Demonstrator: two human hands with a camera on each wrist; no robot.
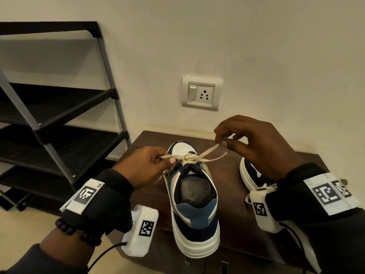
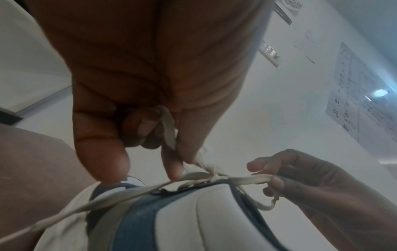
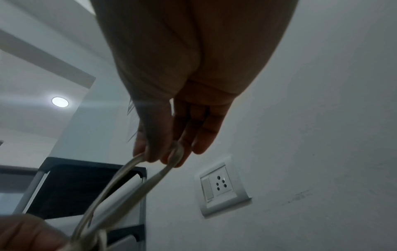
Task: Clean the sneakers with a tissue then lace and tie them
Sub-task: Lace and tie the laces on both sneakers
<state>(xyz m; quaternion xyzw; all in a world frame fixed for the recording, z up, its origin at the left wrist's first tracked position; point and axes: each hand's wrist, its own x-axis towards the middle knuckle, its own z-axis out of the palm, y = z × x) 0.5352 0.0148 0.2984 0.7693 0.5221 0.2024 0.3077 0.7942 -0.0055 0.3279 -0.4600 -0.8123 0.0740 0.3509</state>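
Both our hands' grips, left hand [image 1: 147, 165] and right hand [image 1: 254, 143], pinch lace [image 1: 207, 153] loops over the sneaker [image 1: 194, 204], toe toward the wall socket [image 1: 201, 93], on the brown bench [image 1: 235, 204].

Two sneakers are on the table [image 1: 233, 224]: one sneaker [image 1: 194, 204] at the middle with its heel near, and a second sneaker [image 1: 251, 174] to the right, mostly hidden behind the right wrist. One lace [image 1: 199, 155] shows, tied in one knot [image 1: 188, 158] with two loops, one drawn left and one drawn right. Two hands are in view, the left hand [image 1: 147, 168] and the right hand [image 1: 254, 144], each pinching one loop. There is one table, one rack [image 1: 65, 123] at far left with four shelves showing, and one socket plate [image 1: 201, 93] on the far wall with one switch and one socket.
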